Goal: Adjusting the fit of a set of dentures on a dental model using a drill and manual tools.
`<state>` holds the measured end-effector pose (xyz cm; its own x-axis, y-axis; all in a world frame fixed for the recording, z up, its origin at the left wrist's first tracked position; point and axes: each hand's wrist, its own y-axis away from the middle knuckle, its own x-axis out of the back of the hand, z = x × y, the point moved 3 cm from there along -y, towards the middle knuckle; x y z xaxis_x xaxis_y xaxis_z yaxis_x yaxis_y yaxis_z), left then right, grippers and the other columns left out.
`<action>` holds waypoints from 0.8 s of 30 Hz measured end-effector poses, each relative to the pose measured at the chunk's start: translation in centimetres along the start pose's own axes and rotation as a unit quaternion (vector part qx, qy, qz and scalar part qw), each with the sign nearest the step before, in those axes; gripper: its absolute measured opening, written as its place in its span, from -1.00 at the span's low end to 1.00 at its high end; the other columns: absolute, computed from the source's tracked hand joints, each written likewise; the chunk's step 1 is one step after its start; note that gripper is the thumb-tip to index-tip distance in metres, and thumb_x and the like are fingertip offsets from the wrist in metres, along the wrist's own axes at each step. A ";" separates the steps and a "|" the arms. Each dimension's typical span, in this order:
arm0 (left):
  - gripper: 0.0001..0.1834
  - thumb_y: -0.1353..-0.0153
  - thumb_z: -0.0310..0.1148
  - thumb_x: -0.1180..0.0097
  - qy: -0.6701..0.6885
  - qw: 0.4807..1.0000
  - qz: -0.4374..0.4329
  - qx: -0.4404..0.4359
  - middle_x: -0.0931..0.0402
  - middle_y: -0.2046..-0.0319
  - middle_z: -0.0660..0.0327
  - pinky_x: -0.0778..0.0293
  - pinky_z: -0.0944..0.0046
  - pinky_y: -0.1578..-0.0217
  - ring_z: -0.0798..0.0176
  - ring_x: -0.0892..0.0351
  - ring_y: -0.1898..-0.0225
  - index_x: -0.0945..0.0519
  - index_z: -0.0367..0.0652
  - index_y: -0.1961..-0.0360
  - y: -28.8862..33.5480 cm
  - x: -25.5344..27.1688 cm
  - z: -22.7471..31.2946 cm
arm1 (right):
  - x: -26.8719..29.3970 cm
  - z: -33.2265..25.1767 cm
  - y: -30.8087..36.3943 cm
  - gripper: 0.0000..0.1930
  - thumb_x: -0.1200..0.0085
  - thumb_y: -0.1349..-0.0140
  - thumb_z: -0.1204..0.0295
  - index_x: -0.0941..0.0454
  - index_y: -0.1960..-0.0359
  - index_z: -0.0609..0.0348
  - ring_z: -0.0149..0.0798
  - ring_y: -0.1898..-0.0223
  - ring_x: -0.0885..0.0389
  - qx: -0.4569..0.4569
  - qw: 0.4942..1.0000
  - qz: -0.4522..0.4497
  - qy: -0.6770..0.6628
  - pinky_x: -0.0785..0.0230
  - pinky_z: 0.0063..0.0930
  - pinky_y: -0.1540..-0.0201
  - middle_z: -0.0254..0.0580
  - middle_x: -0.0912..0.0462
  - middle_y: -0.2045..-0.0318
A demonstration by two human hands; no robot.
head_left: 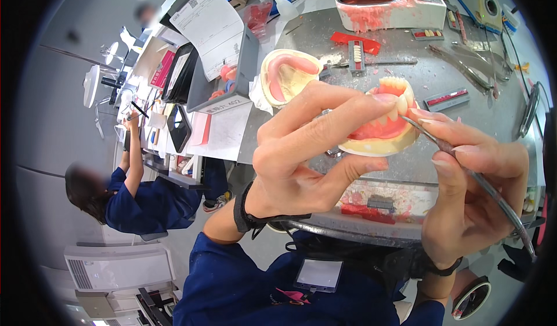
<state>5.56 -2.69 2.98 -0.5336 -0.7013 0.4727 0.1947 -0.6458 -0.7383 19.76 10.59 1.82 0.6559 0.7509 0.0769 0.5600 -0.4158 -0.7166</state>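
My left hand (310,149) grips a denture model (380,131), its thumb under the pale plaster base and its fingers over the front teeth. Pink wax holds the tooth-coloured teeth on that base; part of the row is hidden by my fingers. In a pen-like hold, my right hand (473,175) has a slim metal carving tool (496,197). Its tip touches or lies very close to the gum line beside the teeth. Left of the held model, a second plaster model (278,97) with a smooth pink wax rim lies on white paper.
A wax-smeared white heater box (400,21) stands at the back. Tooth cards (445,99), a red wax sheet (371,46) and metal hand tools (464,71) lie on the metal bench. Left is a grey bin (217,94) with papers; beyond it a person (145,201) works.
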 end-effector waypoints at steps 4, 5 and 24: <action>-0.39 0.08 -0.50 -0.50 0.004 1.000 -0.001 0.000 -0.65 0.10 -0.04 -0.62 0.22 0.17 0.10 -0.67 0.15 -0.66 -0.33 -0.10 0.0 0.0 -0.1 | 0.1 0.0 0.0 -0.81 -0.07 -0.32 0.71 -0.36 0.13 0.24 0.07 0.05 -0.74 -0.003 1.000 0.005 -0.017 -0.54 -0.07 -0.17 0.28 -0.70 0.17; -0.39 0.08 -0.50 -0.50 0.002 1.000 -0.003 -0.001 -0.65 0.10 -0.04 -0.62 0.22 0.17 0.10 -0.67 0.15 -0.66 -0.33 -0.10 0.0 0.0 -0.1 | 0.1 -0.1 0.0 -0.81 -0.07 -0.32 0.71 -0.36 0.13 0.24 0.07 0.05 -0.74 -0.005 1.000 0.005 -0.016 -0.54 -0.07 -0.17 0.28 -0.70 0.17; -0.52 0.18 -0.69 -0.38 -0.050 0.997 0.028 -0.047 -0.70 0.16 0.13 -0.62 0.15 0.08 0.04 -0.69 0.12 -0.72 -0.28 0.11 4.0 -0.8 0.0 | -0.7 2.9 3.1 -0.22 -0.29 -0.29 0.22 -0.18 -0.39 0.38 -0.08 -0.26 -0.53 -0.178 0.963 -0.061 -0.195 -0.44 -0.26 -0.26 0.16 -0.51 -0.22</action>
<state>6.78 -4.73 -0.31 -0.4388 -0.7651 0.4713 0.1420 -0.5769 -0.8044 19.55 10.24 -2.48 0.3745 0.9115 -0.1703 0.8041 -0.4107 -0.4298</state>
